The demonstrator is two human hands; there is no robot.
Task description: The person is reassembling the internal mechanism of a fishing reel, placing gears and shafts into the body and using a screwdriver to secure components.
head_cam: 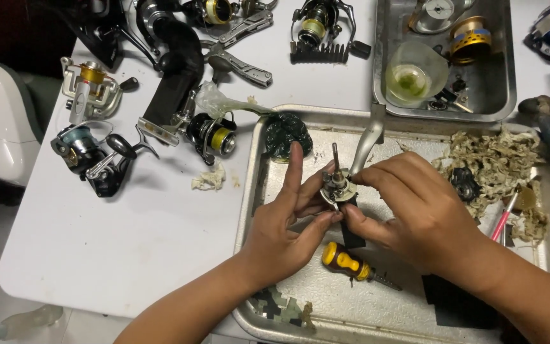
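Observation:
My left hand [286, 220] and my right hand [408, 210] together hold a partly stripped silver fishing reel body [340, 181] above a large metal tray [257, 165]. A thin shaft sticks up from the reel body, and its curved silver stem [368, 140] points away from me. My left index finger points up beside the shaft. My right fingertips pinch the reel's right side. A yellow-handled screwdriver [346, 261] lies on the tray just below my hands.
Soiled paper wads [498, 162] and a pink-handled tool [503, 220] lie at the tray's right. A smaller metal tray [507, 95] holds a plastic cup [415, 76] and a gold spool [471, 38]. Several fishing reels [93, 153] and pliers [243, 38] cover the white table [128, 236].

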